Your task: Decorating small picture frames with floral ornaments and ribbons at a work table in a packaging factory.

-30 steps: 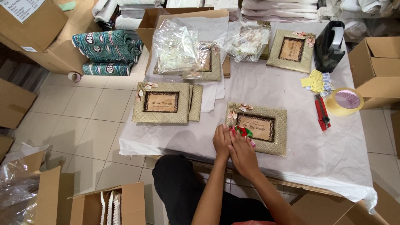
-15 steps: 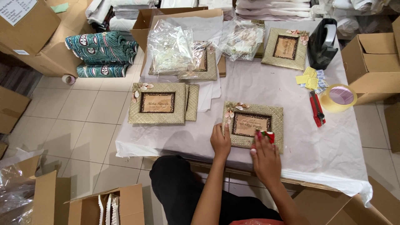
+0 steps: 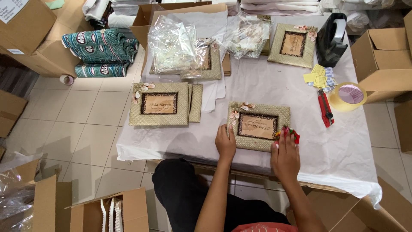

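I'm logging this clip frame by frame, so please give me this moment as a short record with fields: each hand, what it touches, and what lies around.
left hand: flat on the left edge of the woven frame
right hand: at the frame's right edge, fingertips on a small red and green ornament
surface: table under white paper
right of frame: red cutter, tape roll
left of frame: second woven frame
far side: black tape dispenser
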